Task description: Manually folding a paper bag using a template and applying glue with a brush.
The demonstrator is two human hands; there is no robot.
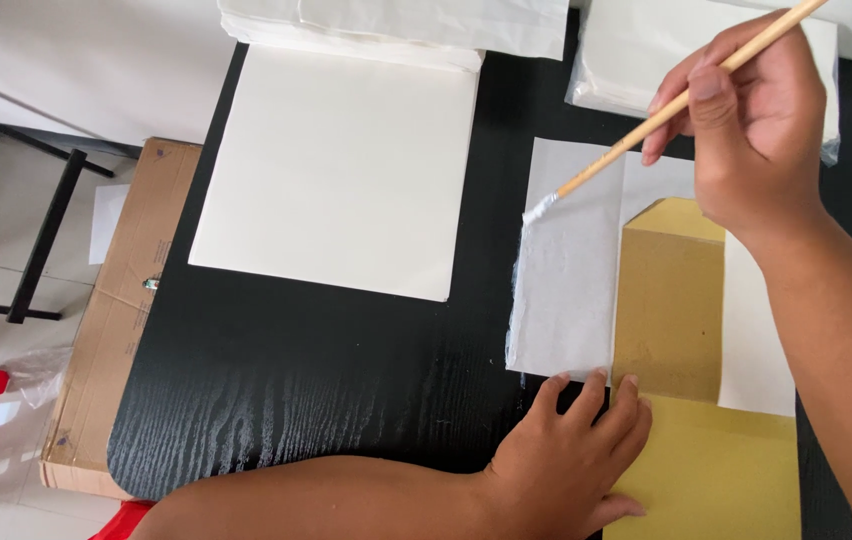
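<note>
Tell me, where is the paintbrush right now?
In the head view the paintbrush is at the upper right, held in the right hand. Its white tip touches the top left corner of the thin white paper on the black table.

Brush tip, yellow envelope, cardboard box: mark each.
Brush tip (539,210), head view, on the white bristles.
Yellow envelope (716,480), head view, on its bare lower body.
Cardboard box (126,290), head view, on its top face.

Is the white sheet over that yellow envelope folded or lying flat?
Folded: the white sheet wraps over the yellow envelope, its left flap lying on top. The left hand pins its lower edge while the brush touches the flap's corner.
</note>
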